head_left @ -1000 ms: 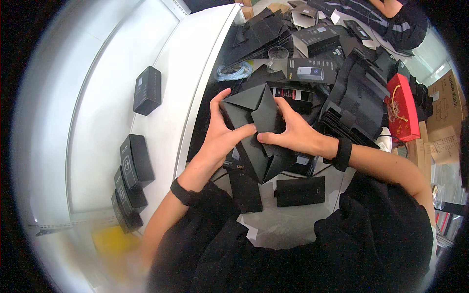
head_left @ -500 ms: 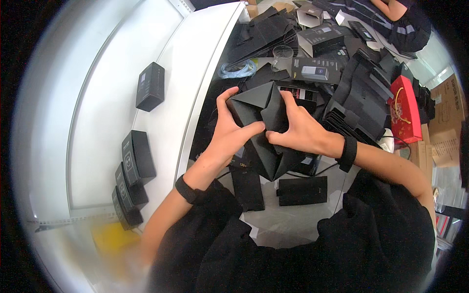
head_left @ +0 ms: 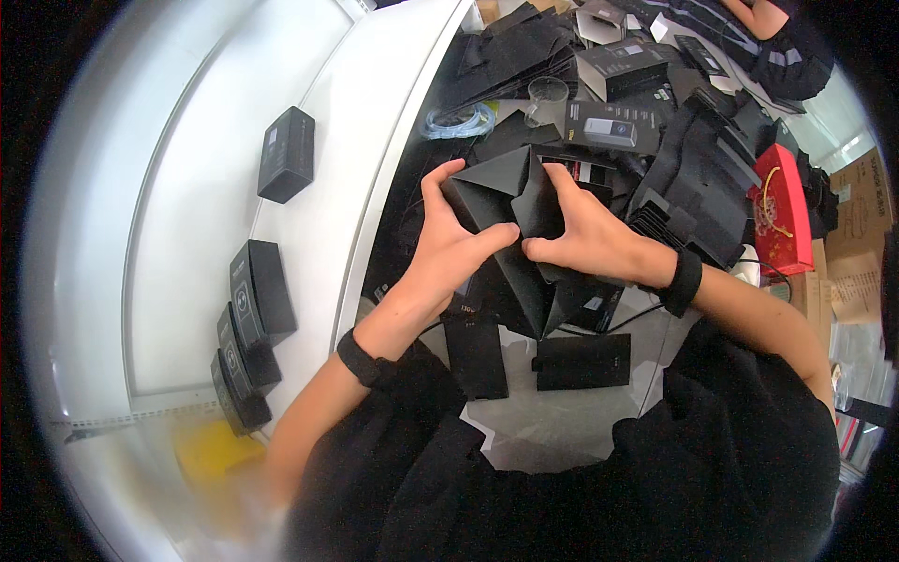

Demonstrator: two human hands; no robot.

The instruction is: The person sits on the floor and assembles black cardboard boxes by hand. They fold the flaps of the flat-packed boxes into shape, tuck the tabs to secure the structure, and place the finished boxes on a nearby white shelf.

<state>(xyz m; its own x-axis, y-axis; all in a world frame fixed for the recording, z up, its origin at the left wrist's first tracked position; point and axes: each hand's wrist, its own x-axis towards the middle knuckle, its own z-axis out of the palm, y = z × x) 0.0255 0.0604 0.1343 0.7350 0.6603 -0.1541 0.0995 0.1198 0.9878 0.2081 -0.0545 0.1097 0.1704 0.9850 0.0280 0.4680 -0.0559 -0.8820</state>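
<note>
Between my hands is a black cardboard box (head_left: pixel 501 192), partly folded, its flaps standing at angles. My left hand (head_left: pixel 454 229) grips its left side, thumb bent in over the near flaps and fingers along the outside. My right hand (head_left: pixel 585 234) holds the right side the same way, its thumb pressing near the left thumb. Some fingers are hidden behind the cardboard. Below the box, two flat black cardboard pieces (head_left: pixel 582 362) lie on the grey surface. Just beyond it is a printed black box (head_left: pixel 613 128) with a device picture.
On the white shelf (head_left: pixel 342 122) at left stand several small black boxes (head_left: pixel 262 290). Flat black cardboard (head_left: pixel 510 56) is heaped at the back. Also there are a coiled pale-blue cable (head_left: pixel 459 122), a clear cup (head_left: pixel 546 101) and a red gift bag (head_left: pixel 779 211). Another person's arm (head_left: pixel 757 17) shows far right.
The view has shifted slightly. The box's flaps have been pushed a little, and the right-hand flap gapes somewhat differently. Both hands keep their grip.
</note>
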